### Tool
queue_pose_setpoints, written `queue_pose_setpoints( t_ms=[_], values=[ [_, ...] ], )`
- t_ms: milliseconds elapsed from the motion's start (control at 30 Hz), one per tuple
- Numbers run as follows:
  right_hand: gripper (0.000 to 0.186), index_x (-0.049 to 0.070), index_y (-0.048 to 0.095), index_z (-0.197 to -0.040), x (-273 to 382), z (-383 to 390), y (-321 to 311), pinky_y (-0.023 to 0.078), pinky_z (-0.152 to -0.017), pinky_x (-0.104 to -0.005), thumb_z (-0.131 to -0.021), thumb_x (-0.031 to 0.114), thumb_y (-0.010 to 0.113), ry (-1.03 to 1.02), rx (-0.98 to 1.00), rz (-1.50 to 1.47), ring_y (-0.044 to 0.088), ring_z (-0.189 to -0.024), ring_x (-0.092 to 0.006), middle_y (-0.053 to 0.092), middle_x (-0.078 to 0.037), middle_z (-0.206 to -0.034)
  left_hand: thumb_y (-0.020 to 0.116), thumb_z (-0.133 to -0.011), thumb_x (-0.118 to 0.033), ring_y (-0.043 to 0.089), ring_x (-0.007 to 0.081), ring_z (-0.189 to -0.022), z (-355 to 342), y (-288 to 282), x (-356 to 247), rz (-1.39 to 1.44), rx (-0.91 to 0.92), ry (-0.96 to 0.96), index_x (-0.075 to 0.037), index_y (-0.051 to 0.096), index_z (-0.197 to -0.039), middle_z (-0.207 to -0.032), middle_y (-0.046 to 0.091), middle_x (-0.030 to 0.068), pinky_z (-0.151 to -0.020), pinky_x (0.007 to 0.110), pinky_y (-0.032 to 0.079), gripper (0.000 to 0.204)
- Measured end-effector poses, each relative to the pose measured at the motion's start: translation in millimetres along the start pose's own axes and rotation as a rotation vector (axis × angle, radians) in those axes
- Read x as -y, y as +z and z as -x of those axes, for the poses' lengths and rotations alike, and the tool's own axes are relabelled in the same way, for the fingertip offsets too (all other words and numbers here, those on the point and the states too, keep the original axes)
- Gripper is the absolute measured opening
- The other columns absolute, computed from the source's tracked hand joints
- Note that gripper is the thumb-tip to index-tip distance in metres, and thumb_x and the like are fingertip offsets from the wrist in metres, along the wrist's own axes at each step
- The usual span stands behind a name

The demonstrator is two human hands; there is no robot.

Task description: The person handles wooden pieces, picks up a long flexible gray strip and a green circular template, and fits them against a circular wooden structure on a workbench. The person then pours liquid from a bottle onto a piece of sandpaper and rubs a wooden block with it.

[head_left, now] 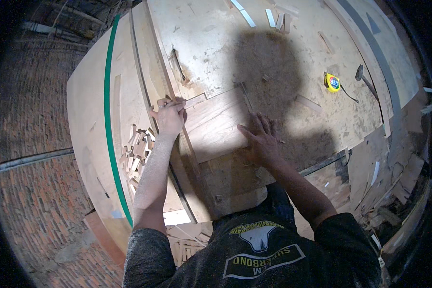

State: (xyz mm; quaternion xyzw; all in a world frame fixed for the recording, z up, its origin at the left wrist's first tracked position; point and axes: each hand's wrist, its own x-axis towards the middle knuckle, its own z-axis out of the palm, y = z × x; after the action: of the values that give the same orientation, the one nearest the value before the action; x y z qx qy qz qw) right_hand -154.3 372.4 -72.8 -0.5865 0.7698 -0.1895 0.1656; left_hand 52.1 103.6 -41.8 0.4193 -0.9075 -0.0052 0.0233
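- Stained wooden worktop (206, 53) bears a pale rectangular wooden board (216, 122), clock's centre.
- Left hand (170, 118), 9 o'clock: fingers bunched at slim wooden strip (195, 101); cannot tell if pinching.
- Right hand (262, 140), 4 o'clock: fingers slightly spread, thumb on board.
- Yellow tape measure (331, 82), 2 o'clock.

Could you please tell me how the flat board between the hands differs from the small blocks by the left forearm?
The board is broad, while the blocks are short and narrow. The board is one flat piece; the blocks lie in a jumbled heap. Both look like pale wood.
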Motion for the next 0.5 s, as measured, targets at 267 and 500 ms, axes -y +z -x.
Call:
queue_pose_setpoints(
  t_ms=[267,500],
  values=[
    [0.078,0.032,0.055,-0.144,11,-7,-16,0.004,-0.119,-0.0693,-0.073,0.053,0.083,0.046,0.054,0.026,0.021,-0.152,-0.038,0.026,-0.019,-0.164,0.07,-0.081,-0.021,0.051,0.0211,-0.122,4,1,2,-0.073,-0.012,0.081,-0.019,0.079,-0.098,-0.116,0.071,-0.006,-0.107,0.067,0.022,0.019],
    [0.076,0.027,0.063,-0.136,3,-14,-3,0.007,-0.117,-0.0728,-0.068,0.056,0.082,-0.016,-0.081,-0.001,0.028,-0.149,-0.0371,0.028,-0.018,-0.163,0.073,-0.072,-0.035,0.049,0.0241,-0.128,6,-26,-6,-0.116,0.136,0.115,-0.011,0.075,-0.107,-0.132,0.064,-0.0047,-0.106,0.068,0.024,0.043]
  ],
)
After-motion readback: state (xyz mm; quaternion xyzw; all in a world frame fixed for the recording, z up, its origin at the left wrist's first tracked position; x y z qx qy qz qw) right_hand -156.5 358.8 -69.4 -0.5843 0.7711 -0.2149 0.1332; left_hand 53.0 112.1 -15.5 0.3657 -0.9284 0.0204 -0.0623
